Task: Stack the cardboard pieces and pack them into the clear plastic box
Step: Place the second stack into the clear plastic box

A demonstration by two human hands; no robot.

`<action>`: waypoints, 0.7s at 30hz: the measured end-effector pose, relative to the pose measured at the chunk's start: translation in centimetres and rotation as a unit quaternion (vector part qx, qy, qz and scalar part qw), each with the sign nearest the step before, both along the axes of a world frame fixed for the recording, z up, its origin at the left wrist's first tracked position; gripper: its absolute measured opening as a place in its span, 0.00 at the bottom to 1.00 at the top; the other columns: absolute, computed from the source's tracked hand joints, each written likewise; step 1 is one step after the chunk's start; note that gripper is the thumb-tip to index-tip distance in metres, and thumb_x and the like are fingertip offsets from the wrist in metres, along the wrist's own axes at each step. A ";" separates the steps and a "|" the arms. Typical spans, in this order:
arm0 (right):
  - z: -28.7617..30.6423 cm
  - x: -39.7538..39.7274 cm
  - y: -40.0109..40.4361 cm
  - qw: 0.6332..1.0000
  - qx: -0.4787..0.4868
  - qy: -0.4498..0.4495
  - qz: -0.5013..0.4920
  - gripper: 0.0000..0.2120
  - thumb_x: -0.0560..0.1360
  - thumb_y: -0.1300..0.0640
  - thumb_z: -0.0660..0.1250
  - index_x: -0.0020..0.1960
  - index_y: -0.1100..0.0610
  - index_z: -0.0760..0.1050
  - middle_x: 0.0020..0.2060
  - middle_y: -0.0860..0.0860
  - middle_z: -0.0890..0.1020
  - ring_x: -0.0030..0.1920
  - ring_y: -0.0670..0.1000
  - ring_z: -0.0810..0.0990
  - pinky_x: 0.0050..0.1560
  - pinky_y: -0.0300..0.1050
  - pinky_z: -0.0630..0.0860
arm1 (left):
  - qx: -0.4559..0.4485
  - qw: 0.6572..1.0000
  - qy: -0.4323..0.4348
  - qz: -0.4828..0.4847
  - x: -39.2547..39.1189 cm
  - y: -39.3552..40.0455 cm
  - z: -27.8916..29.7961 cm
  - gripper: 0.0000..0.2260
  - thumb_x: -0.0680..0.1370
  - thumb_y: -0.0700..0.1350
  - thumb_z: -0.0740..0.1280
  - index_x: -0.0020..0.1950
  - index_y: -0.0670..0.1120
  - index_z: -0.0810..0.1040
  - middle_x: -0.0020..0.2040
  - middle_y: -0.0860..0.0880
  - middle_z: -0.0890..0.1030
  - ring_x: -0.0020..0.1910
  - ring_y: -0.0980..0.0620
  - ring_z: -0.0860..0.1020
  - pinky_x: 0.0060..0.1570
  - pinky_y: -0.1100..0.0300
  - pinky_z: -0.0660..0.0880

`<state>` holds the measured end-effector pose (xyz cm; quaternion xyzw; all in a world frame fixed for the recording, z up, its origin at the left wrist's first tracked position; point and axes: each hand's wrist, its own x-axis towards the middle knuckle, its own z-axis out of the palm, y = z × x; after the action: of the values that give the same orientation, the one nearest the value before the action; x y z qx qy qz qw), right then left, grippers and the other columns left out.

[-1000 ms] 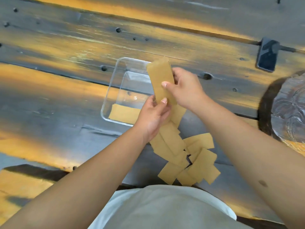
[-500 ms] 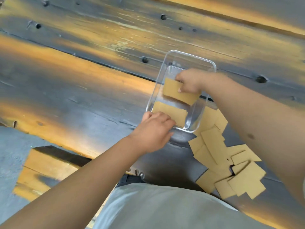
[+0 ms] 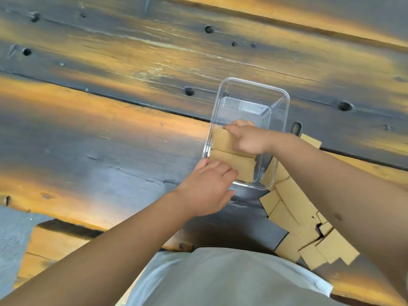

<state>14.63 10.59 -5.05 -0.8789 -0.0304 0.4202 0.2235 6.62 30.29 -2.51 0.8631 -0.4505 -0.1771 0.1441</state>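
The dark, worn wooden tabletop (image 3: 110,140), streaked with orange light and dotted with round holes, fills the view, its near edge showing at about 8 o'clock. At 6 o'clock lies the person's pale grey shirt (image 3: 220,279), with both bare forearms reaching up from it toward the middle. The clear plastic box (image 3: 284,120) stands on the tabletop a little right of centre, its long side running from 12 to 6 o'clock, open at the top. A loose heap of cardboard pieces (image 3: 293,219) lies on the tabletop at about 4 o'clock from the box, overlapping one another, the nearest ones tucked just beside and partly under the box's near right corner. Inside the box, at its near end, a flat cardboard piece (image 3: 234,160) lies on the bottom, and a second cardboard piece (image 3: 221,140) lies just beyond it toward 12 o'clock, close to the box's left wall. The left hand (image 3: 209,186) sits at the box's near left corner, at 7 o'clock from the box's centre, fingers bent over the rim there and touching it; whether they truly grip the rim I cannot tell. The right hand (image 3: 247,140) reaches into the box from 3 o'clock, fingers curled and fingertips laid on the second cardboard piece; whether it pinches or merely presses it is not clear.
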 end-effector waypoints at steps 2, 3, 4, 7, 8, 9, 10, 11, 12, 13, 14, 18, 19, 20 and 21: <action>0.4 -0.1 -0.3 1.000 0.010 0.008 -0.014 0.33 0.74 0.55 0.62 0.76 0.48 0.54 0.75 0.47 0.56 0.74 0.53 0.51 0.71 0.53 0.50 | 0.000 1.000 -0.009 0.001 1.0 -0.2 0.3 0.19 0.78 0.56 0.60 0.62 0.45 0.75 0.57 0.47 0.78 0.59 0.47 0.73 0.61 0.51 0.62; 0.7 0.0 -0.4 0.999 0.021 -0.004 -0.032 0.34 0.74 0.56 0.61 0.77 0.48 0.53 0.76 0.47 0.54 0.75 0.52 0.49 0.71 0.54 0.48 | -0.001 1.000 -0.014 0.007 1.6 -0.5 0.5 0.20 0.77 0.56 0.60 0.61 0.44 0.75 0.56 0.47 0.78 0.59 0.46 0.74 0.61 0.51 0.60; 1.1 0.1 -0.6 0.996 0.039 -0.023 -0.078 0.34 0.74 0.58 0.62 0.77 0.49 0.52 0.77 0.49 0.54 0.76 0.52 0.50 0.71 0.53 0.49 | 0.000 1.000 -0.018 0.016 2.4 -0.8 0.6 0.19 0.77 0.56 0.61 0.61 0.44 0.75 0.56 0.46 0.79 0.58 0.46 0.74 0.61 0.51 0.59; 2.5 0.6 -1.4 0.924 0.116 -0.048 -0.361 0.31 0.72 0.63 0.62 0.74 0.53 0.61 0.69 0.55 0.68 0.66 0.56 0.68 0.62 0.49 0.65 | 0.023 0.998 -0.031 0.045 5.7 -2.4 0.9 0.19 0.77 0.53 0.62 0.63 0.44 0.74 0.58 0.46 0.78 0.60 0.45 0.74 0.61 0.51 0.59; 2.9 0.7 -1.6 0.886 0.137 -0.028 -0.442 0.27 0.71 0.63 0.62 0.70 0.53 0.66 0.64 0.55 0.71 0.61 0.55 0.70 0.58 0.49 0.66 | 0.040 0.997 -0.033 0.054 6.9 -3.0 0.9 0.18 0.77 0.53 0.62 0.63 0.45 0.73 0.59 0.46 0.78 0.61 0.45 0.73 0.61 0.51 0.59; 3.4 0.7 -1.7 0.854 0.149 0.002 -0.498 0.22 0.71 0.62 0.62 0.65 0.54 0.69 0.60 0.54 0.71 0.57 0.54 0.69 0.55 0.49 0.65 | 0.061 0.996 -0.032 0.056 8.0 -3.7 0.8 0.18 0.77 0.53 0.61 0.63 0.45 0.72 0.59 0.47 0.78 0.61 0.45 0.73 0.61 0.50 0.59; 3.8 0.5 -1.6 0.832 0.155 0.039 -0.531 0.17 0.71 0.61 0.63 0.59 0.54 0.70 0.57 0.54 0.71 0.56 0.53 0.69 0.54 0.50 0.65 | 0.087 0.995 -0.030 0.048 9.0 -4.5 0.7 0.18 0.77 0.53 0.61 0.63 0.46 0.72 0.59 0.47 0.77 0.61 0.45 0.73 0.63 0.50 0.58; 4.1 0.3 -1.4 0.821 0.155 0.073 -0.544 0.14 0.72 0.59 0.63 0.57 0.54 0.69 0.55 0.53 0.71 0.54 0.53 0.70 0.53 0.49 0.66 | 0.118 0.992 -0.032 0.033 9.8 -5.2 0.5 0.17 0.77 0.53 0.61 0.62 0.46 0.72 0.58 0.46 0.77 0.60 0.45 0.73 0.65 0.49 0.56; 4.3 0.1 -1.2 0.823 0.145 0.099 -0.540 0.12 0.73 0.58 0.63 0.56 0.54 0.68 0.52 0.52 0.71 0.50 0.51 0.71 0.51 0.48 0.68 | 0.153 0.987 -0.041 0.015 10.4 -5.9 0.3 0.17 0.77 0.52 0.60 0.63 0.46 0.72 0.58 0.46 0.77 0.60 0.45 0.73 0.68 0.47 0.54; 4.3 0.0 -0.9 0.836 0.126 0.109 -0.523 0.11 0.74 0.57 0.62 0.56 0.54 0.69 0.50 0.51 0.72 0.47 0.49 0.73 0.50 0.48 0.70 | 0.187 0.981 -0.051 -0.001 10.8 -6.6 0.1 0.17 0.77 0.50 0.60 0.64 0.46 0.72 0.58 0.46 0.77 0.61 0.45 0.73 0.70 0.46 0.51; 4.3 -0.1 -0.6 0.852 0.103 0.103 -0.503 0.10 0.75 0.56 0.61 0.55 0.55 0.70 0.50 0.51 0.74 0.45 0.48 0.73 0.49 0.48 0.71 | 0.216 0.975 -0.058 -0.013 11.0 -7.2 -0.1 0.18 0.77 0.49 0.59 0.65 0.46 0.71 0.58 0.47 0.76 0.62 0.45 0.73 0.72 0.45 0.48; 3.7 0.2 0.4 0.950 0.001 0.042 -0.309 0.12 0.79 0.56 0.56 0.56 0.60 0.75 0.56 0.57 0.76 0.48 0.54 0.71 0.47 0.43 0.66 | 0.313 0.947 -0.060 -0.049 11.1 -8.5 -0.4 0.16 0.74 0.45 0.58 0.61 0.50 0.73 0.50 0.50 0.76 0.57 0.48 0.75 0.70 0.44 0.48; 3.5 0.2 0.6 0.966 -0.028 0.037 -0.254 0.15 0.80 0.54 0.55 0.59 0.61 0.74 0.58 0.57 0.76 0.49 0.54 0.70 0.48 0.43 0.66 | 0.332 0.940 -0.062 -0.055 11.1 -8.5 -0.5 0.15 0.74 0.44 0.57 0.59 0.51 0.74 0.47 0.51 0.74 0.56 0.49 0.75 0.68 0.45 0.49; 3.5 0.2 0.7 0.977 -0.052 0.030 -0.204 0.16 0.80 0.55 0.54 0.60 0.61 0.74 0.58 0.58 0.77 0.48 0.54 0.70 0.48 0.43 0.66 | 0.343 0.935 -0.065 -0.057 11.1 -8.6 -0.5 0.15 0.74 0.45 0.57 0.59 0.53 0.74 0.46 0.51 0.73 0.55 0.49 0.74 0.67 0.45 0.50; 3.5 0.1 0.9 0.986 -0.072 0.025 -0.151 0.15 0.80 0.57 0.53 0.59 0.60 0.74 0.57 0.58 0.77 0.48 0.54 0.70 0.47 0.43 0.66 | 0.346 0.934 -0.067 -0.057 11.0 -8.6 -0.5 0.15 0.75 0.45 0.58 0.59 0.54 0.73 0.46 0.52 0.72 0.55 0.50 0.74 0.66 0.46 0.51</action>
<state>14.74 11.45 -1.52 -0.8761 0.1388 0.4050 0.2216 17.61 21.68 -3.00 0.8424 -0.4185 -0.2712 -0.2044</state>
